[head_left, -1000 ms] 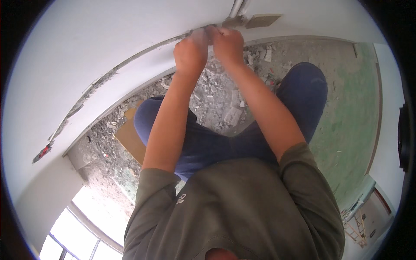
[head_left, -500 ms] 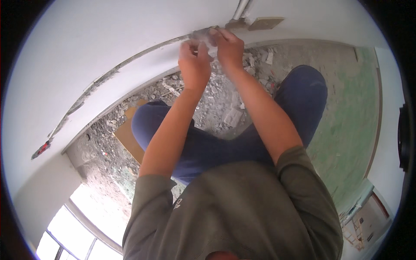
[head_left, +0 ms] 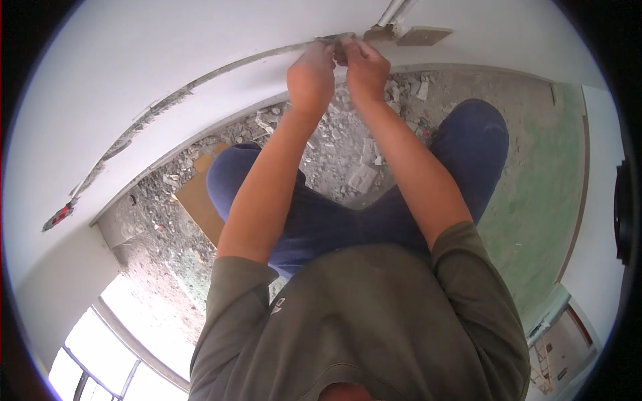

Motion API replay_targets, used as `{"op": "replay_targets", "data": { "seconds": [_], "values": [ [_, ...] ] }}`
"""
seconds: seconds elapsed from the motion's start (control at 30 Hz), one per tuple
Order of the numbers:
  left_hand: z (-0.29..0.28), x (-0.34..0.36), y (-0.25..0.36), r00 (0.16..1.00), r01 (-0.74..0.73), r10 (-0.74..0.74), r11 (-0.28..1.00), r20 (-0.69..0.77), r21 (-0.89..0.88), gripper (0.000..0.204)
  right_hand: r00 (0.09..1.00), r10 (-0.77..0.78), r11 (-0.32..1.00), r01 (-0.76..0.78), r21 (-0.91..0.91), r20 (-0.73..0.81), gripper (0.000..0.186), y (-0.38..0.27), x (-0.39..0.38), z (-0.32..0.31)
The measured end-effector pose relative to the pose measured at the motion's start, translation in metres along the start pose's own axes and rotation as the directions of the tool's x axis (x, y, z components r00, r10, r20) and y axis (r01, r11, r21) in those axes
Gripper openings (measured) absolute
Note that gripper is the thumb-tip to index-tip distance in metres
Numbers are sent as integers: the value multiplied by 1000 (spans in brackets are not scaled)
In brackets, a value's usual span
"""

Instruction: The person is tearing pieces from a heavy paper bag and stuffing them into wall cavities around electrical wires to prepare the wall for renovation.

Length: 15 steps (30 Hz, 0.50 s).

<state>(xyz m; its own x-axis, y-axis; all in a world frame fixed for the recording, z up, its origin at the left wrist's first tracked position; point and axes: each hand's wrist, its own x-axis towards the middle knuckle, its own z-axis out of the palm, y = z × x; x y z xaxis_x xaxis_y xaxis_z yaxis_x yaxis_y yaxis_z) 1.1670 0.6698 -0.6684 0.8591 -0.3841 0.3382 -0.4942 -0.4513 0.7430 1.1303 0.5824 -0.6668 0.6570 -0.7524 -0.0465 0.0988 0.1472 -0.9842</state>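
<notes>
A narrow channel (head_left: 221, 75) is cut along the white wall (head_left: 221, 33) in front of me. My left hand (head_left: 312, 77) is at its upper right stretch, fingers bent and closed together. Close beside it, my right hand (head_left: 367, 70) has its fingers pinched at the same spot, thumb toward the left hand. Both sets of fingertips meet at the dark opening in the wall. Whatever lies between them is too small and too covered to make out. At the channel's lower left end a red and black device (head_left: 60, 215) sits in the wall.
Rubble and plaster chunks (head_left: 362, 179) litter the floor between my knees and along the wall's foot. A cardboard piece (head_left: 200, 204) lies by my left knee. Right of my hands are a white pipe (head_left: 392, 12) and a tan square plate (head_left: 424, 36) on the wall.
Both hands have moved slightly up and right along the channel and come closer together. My left fingers, loosely curled and blurred before, are now closed at the wall. The view has shifted a little.
</notes>
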Motion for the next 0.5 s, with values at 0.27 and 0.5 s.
{"op": "replay_targets", "data": {
  "seconds": [0.27, 0.5],
  "values": [
    [6, 8, 8, 999, 6, -14, 974, 32, 226, 23, 999, -21, 1000, 21, -18, 28, 18, -2, 3, -5],
    [8, 1, 11, 974, 196, -208, 973, 95, 121, 24, 947, -260, 879, 314, -360, 191, 18, -2, 11, -17]
  ]
}}
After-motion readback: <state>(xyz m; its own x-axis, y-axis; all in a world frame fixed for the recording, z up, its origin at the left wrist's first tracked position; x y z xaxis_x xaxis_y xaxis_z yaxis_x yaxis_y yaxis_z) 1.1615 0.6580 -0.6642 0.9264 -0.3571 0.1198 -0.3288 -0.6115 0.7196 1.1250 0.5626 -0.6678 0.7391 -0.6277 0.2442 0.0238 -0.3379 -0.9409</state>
